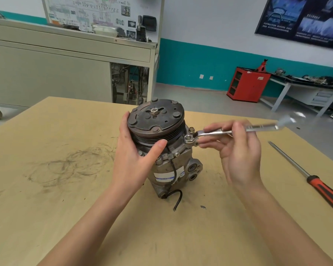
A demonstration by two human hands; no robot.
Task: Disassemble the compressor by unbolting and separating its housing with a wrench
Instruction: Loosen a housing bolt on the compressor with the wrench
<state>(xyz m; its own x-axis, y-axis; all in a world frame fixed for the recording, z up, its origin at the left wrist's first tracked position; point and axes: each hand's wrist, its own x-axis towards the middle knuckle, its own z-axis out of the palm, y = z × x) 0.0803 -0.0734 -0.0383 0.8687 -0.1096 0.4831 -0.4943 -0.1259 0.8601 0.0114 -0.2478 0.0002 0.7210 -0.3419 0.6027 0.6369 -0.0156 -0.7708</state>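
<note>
The compressor (173, 166) stands upright on the wooden table (56, 189), its dark pulley and clutch plate (155, 117) on top. My left hand (135, 150) wraps around the pulley's left and front side, thumb across the grooves. A silver wrench (215, 133) has its ring end on a housing bolt (188, 139) at the compressor's right shoulder. My right hand (236, 148) holds the wrench shaft with its fingers; the far end of the wrench is blurred. A second bolt head (191, 129) shows just above the ring end.
A screwdriver with a red and black handle (323, 191) lies on the table at the right. A short black cable (176, 198) trails from the compressor's base. Dark grease rings (71, 164) mark the table at the left. A cabinet, red rack and benches stand beyond.
</note>
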